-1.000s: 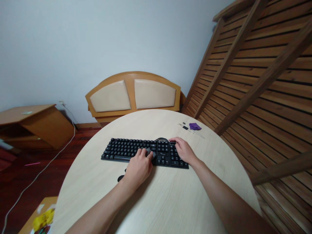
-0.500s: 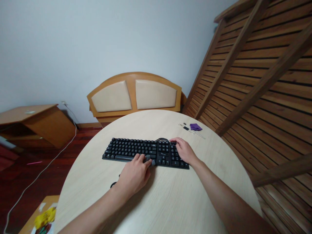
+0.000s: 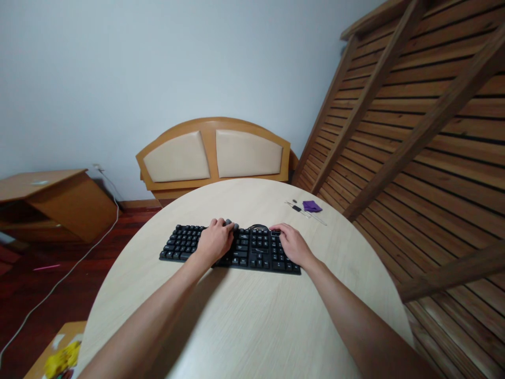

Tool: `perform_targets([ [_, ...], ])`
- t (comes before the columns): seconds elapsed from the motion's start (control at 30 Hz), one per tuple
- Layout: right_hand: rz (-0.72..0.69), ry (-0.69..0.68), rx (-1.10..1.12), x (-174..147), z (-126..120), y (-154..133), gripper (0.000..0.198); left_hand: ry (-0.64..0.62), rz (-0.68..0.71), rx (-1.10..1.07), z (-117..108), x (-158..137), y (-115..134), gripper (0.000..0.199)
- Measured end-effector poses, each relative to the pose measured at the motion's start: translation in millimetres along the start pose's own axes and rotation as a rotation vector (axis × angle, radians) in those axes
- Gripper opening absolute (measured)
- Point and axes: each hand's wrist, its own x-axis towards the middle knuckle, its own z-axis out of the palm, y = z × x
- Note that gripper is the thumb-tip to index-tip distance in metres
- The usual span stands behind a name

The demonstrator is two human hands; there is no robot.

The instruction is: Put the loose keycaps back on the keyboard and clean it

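A black keyboard lies on the round pale table, its coiled cable behind the far edge. Above the middle of the keyboard, my left hand is closed round a small dark grey object with rounded ends. Most of that object is hidden by my fingers, so its kind is unclear. At the right end, my right hand grips the keyboard, fingers over its far right corner and palm along its side.
Toward the back right of the table lie a purple cloth, a small black piece with thin wires and a tiny dark disc. Behind stands a padded headboard; wooden slats lean at right.
My left hand has moved forward and a little left with the grey object, from the keyboard's near edge to its far edge. My right hand stays on the keyboard. The view has shifted slightly.
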Motion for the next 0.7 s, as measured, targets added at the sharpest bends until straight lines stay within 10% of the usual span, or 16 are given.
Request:
perform_targets([
  [0.7, 0.017, 0.024, -0.013, 0.7, 1.4, -3.7, 0.044, 0.002, 0.078, -0.015, 2.1, -75.7, 6.1, 0.039],
])
